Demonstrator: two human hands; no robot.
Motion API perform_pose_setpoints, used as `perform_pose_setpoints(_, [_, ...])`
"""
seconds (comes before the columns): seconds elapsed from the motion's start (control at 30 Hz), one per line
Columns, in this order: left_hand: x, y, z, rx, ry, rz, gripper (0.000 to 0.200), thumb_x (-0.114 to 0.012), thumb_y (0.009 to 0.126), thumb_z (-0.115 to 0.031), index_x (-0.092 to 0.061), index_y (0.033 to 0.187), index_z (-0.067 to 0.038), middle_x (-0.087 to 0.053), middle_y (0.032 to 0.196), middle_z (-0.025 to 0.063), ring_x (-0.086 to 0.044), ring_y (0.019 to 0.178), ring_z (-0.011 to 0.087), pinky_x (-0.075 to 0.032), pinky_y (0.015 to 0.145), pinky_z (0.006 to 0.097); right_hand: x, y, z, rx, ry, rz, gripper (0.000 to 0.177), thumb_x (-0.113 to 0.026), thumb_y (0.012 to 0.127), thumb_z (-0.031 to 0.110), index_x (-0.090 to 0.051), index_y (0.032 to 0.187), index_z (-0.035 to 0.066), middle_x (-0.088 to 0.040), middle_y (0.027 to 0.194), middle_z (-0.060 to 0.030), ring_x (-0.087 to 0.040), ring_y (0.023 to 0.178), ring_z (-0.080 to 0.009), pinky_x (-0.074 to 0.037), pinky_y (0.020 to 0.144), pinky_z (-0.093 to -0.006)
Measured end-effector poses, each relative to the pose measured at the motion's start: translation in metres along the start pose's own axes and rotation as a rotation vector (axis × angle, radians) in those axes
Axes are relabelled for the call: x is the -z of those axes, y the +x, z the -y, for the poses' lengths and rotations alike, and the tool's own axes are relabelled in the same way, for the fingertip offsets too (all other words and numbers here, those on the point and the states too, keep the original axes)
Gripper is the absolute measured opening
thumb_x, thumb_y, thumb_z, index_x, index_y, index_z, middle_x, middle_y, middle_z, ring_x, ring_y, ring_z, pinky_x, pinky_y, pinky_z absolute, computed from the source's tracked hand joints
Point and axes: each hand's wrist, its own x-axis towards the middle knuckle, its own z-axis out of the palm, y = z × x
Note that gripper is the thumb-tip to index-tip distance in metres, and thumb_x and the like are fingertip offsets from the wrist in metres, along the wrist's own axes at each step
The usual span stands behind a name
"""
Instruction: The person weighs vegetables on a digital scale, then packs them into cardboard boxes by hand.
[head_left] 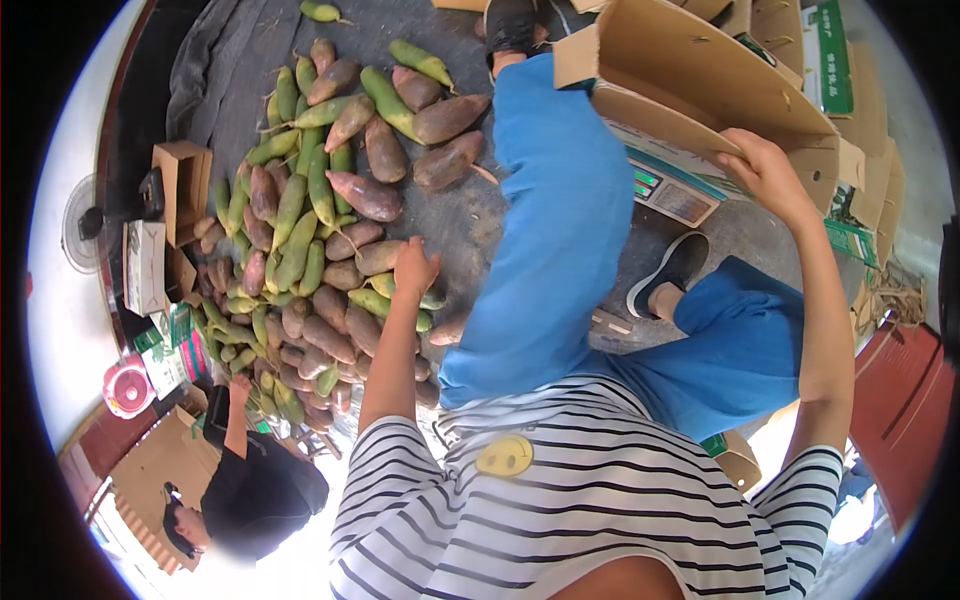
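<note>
A large pile of green and reddish-brown radishes (295,225) lies on a dark sheet. My left hand (415,268) reaches to the pile's right side, its fingers bent round the end of a reddish-brown radish (377,257). My right hand (765,170) grips the near edge of an open cardboard box (690,70), fingers over the rim. The box sits above a scale (672,192) with a lit display. What lies at the bottom of the box cannot be made out.
A co-worker in black (262,485) bends at the pile's lower left. Small boxes (182,190) and a pink fan (128,386) stand at the left. More cardboard boxes (875,170) are at the right. My shoe (682,262) rests beside the scale.
</note>
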Motion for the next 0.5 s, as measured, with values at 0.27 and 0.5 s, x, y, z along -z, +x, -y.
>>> perform_pose_setpoints(0.27, [0.000,0.024,0.069,0.223,-0.021,-0.272,0.045,-0.064,0.077,-0.020,-0.053,0.118,-0.005,-0.055,0.115,0.0208,-0.054,0.105,0.0371,-0.044,0.091,0.0434,-0.001,0.003,0.008,-0.109,0.011,0.053,0.022,-0.056,0.089,0.013,-0.055,0.106,0.000,-0.058,0.097,-0.0168,-0.057,0.091,-0.0324,-0.044,0.081,-0.0350])
perform_pose_setpoints(0.5, [-0.006,0.019,0.111,0.033,0.559,-0.024,0.058,-0.057,0.082,-0.010,-0.039,0.136,-0.016,-0.040,0.140,0.0079,-0.036,0.131,0.0268,-0.037,0.098,0.0447,-0.006,0.002,-0.005,-0.098,0.011,0.024,0.022,-0.056,0.090,0.012,-0.054,0.108,0.000,-0.058,0.098,-0.0148,-0.058,0.091,-0.0278,-0.044,0.084,-0.0322])
